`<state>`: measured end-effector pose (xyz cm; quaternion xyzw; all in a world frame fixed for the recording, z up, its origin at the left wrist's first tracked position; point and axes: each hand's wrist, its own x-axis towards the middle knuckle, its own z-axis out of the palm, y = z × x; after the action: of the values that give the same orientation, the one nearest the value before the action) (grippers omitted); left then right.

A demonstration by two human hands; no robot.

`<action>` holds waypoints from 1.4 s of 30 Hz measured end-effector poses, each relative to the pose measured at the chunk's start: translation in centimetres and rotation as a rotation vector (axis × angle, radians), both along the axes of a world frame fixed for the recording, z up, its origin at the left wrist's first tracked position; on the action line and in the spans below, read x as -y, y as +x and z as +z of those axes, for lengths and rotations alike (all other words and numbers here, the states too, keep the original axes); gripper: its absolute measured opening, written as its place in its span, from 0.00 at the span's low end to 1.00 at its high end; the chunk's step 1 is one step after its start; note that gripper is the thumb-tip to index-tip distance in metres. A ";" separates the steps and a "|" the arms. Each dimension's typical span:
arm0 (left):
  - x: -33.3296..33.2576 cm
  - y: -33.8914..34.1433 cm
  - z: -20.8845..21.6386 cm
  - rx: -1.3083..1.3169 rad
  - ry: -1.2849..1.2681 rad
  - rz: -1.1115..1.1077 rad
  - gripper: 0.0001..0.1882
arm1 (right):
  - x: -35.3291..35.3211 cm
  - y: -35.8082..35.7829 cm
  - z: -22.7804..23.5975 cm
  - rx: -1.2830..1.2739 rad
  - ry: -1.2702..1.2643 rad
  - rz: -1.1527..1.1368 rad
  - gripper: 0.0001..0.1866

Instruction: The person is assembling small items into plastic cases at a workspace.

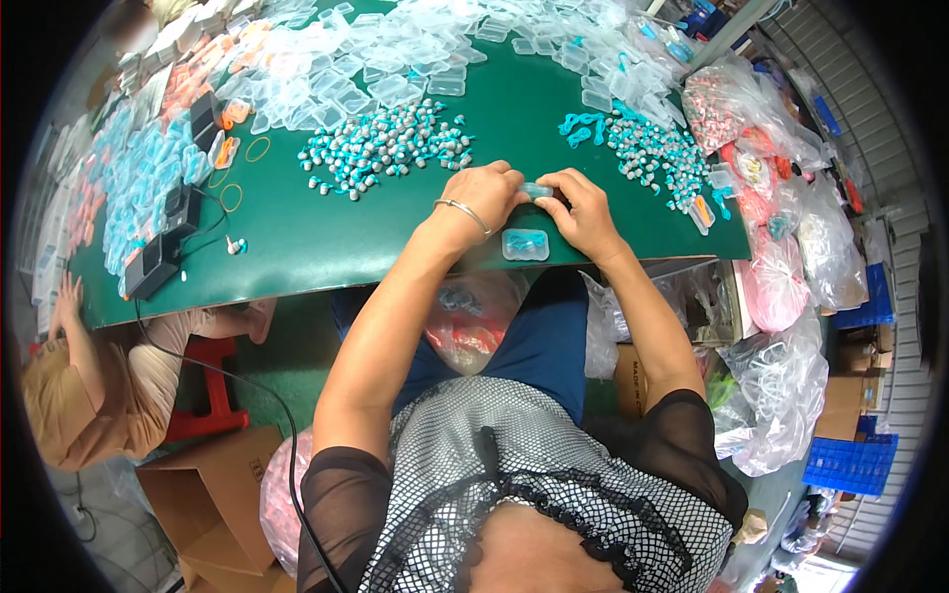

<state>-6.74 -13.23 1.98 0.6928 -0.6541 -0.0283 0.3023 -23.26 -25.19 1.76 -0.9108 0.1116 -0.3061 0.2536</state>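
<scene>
Over the near part of the green table [395, 247], my left hand [478, 198] and my right hand [585, 212] are closed on a small clear plastic case [537, 190] with something teal in it. My fingers hide part of this case. Just below it, a second clear case [525, 245] lies flat on the table near the edge, with coiled teal pieces inside. Beyond my left hand spreads a pile of small grey-and-teal plug-like pieces [390, 143]. Farther right of my right hand is another pile of similar teal-and-grey pieces [654, 158], some with cords.
Many empty clear cases [366, 69] cover the table's far side. Filled teal cases [148, 183] and dark boxes [153, 265] with a cable stand at the left. A co-worker's hand [67, 306] rests at the left end. Plastic bags [771, 287] crowd the right.
</scene>
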 end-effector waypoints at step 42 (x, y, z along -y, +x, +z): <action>-5.7 -2.1 0.0 0.072 -0.071 0.039 0.35 | 8.7 8.2 3.9 -0.014 -0.024 -0.058 0.18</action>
<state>-8.84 -7.55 1.98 0.6947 -0.6516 0.0257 0.3037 -15.07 -33.86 5.70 -0.9123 0.1360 -0.3084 0.2328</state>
